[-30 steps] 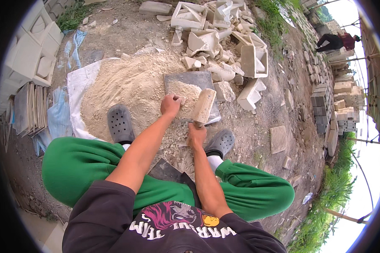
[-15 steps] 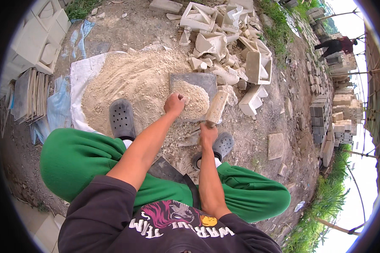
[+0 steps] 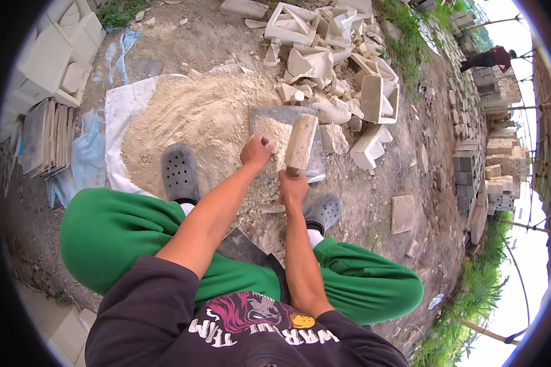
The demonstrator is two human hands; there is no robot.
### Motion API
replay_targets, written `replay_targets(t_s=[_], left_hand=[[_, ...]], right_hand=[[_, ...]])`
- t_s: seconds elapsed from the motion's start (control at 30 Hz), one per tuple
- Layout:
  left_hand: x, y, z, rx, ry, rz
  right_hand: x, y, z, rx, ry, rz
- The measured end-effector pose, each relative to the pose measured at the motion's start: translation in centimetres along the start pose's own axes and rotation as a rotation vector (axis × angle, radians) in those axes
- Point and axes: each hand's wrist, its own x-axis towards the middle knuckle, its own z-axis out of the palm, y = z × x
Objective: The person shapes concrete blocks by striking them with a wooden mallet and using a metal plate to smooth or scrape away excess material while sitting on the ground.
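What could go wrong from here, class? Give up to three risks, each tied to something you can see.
1. The bare left hand rests close to the mallet in the right hand, so a stray blow might catch its fingers.
2. Pale crushed material lies loose on the dark slab; a strike could scatter chips or dust.
3. The right clog, with holes in it, is near the slab, so a slipped mallet might hurt that foot.

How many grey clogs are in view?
2: the left clog, left of the left hand; the right clog, right of the right hand. Any on the distant person are unclear.
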Motion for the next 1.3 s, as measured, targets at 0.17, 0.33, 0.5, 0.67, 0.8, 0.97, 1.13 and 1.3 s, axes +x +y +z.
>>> replay_targets(t_s=[0.17,0.33,0.5,0.67,0.8,0.97,1.13,1.3], left_hand=[[0.0,-1.0,-0.4,0.021,0.039,0.043],[-0.3,0.4,-0.2,-0.006,-0.031,0.019],[0.5,0.0,-0.3,0.015,-0.013,0.028],[0.5,-0.7,-0.8,0.002,0.005,0.025],[-0.2,0.1,-1.1,-0.013,-0.032,-0.017],[0.0,0.6,-0.9,0.039,-0.014,0.02],[0.3,0.1,-1.8,0.015,-0.071,0.094],[-2.7,-3.8,-2.3,0.166,0.047,0.248]], right_hand=[[0.4,-6.0,-2.6,0.119,-0.054,0.178],[-0.5,-0.1,0.3,0.026,-0.103,0.138],[1.5,0.5,-0.4,-0.136,-0.214,0.26],[1.5,-3.4,-2.1,0.08,-0.055,0.102],[1.0,-4.1,-2.1,0.163,-0.049,0.102],[0.8,1.3,0.6,-0.065,-0.294,0.237],[2.4,2.1,-0.5,-0.011,-0.312,0.314],[1.1,-0.5,-3.1,0.215,-0.23,0.407]])
